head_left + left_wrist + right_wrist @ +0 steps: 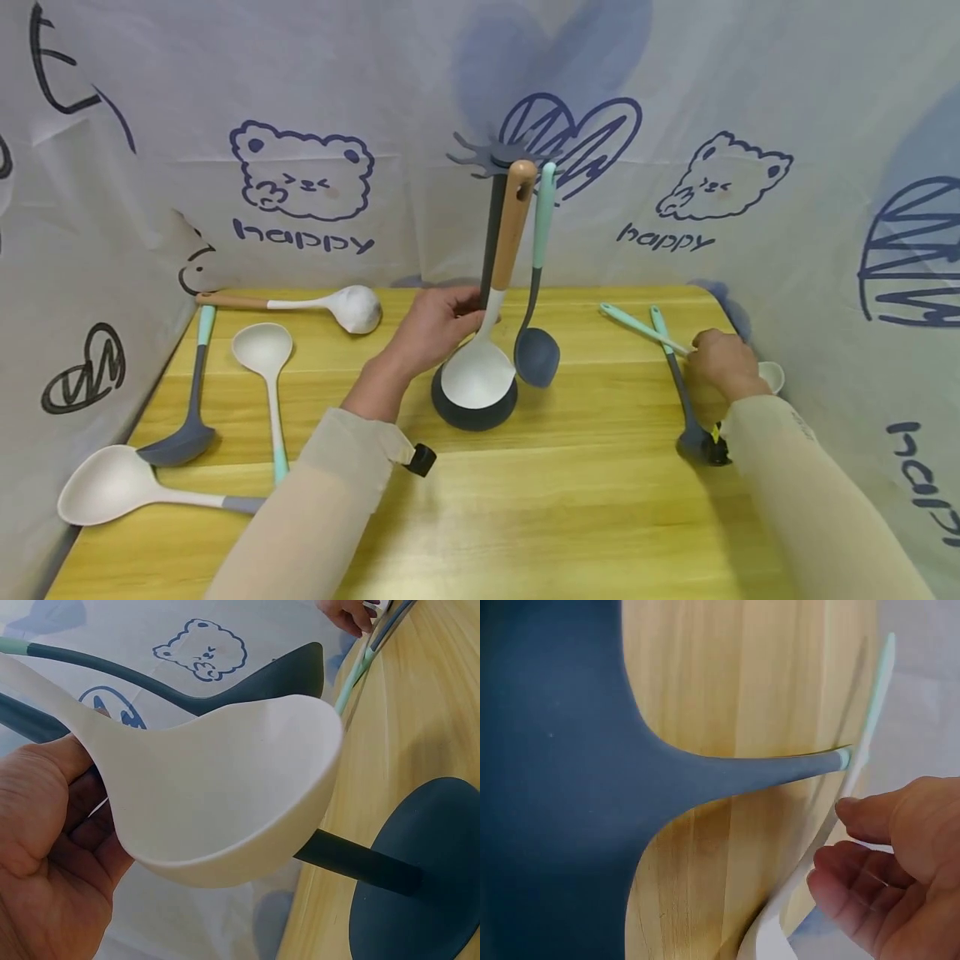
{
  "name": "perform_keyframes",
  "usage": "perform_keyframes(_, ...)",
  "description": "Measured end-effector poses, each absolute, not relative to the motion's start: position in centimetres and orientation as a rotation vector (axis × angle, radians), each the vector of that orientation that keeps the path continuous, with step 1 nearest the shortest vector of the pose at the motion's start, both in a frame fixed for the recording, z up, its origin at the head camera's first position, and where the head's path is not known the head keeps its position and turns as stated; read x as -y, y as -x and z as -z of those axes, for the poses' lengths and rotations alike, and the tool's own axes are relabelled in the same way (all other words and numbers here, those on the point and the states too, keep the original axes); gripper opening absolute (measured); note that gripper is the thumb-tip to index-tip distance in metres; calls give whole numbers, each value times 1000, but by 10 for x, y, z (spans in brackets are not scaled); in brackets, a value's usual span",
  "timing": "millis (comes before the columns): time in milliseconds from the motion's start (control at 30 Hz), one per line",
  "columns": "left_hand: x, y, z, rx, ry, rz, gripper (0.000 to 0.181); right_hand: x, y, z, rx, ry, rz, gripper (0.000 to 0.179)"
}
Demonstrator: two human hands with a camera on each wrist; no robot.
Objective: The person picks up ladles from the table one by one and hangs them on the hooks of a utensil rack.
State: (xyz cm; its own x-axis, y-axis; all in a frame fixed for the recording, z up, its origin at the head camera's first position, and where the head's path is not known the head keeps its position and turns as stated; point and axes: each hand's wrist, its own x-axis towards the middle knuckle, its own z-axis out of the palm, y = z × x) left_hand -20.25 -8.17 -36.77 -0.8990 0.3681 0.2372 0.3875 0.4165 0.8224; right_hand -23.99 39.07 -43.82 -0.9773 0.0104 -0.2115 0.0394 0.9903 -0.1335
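A dark grey utensil stand (495,208) with a hooked crown rises from a round base (427,892). My left hand (442,321) grips its pole, partly hidden behind a white ladle (480,375) in the left wrist view. That wooden-handled ladle hangs on the stand, and a grey ladle (537,358) with a mint handle hangs beside it. At the table's right, my right hand (723,364) is at a white spoon (780,900) with a mint handle. Thumb and fingertips are right at its handle, with a gap between them. The spoon's handle crosses a dark turner (555,772).
On the left lie a wooden-handled white ladle (356,310), a grey ladle (180,442), a white spoon (262,348) with a mint-tipped handle and a large white spoon (112,487). White printed cloth (420,100) walls the wooden table (570,517) at the back and sides.
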Motion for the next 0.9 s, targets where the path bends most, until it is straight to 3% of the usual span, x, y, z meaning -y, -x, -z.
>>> perform_keyframes(533,80,201,369,2629,688,1520,29,-384,245,446,-2861,29,133,20)
perform_keyframes(900,80,202,369,2624,691,1521,29,-381,245,451,-2927,70,93,23)
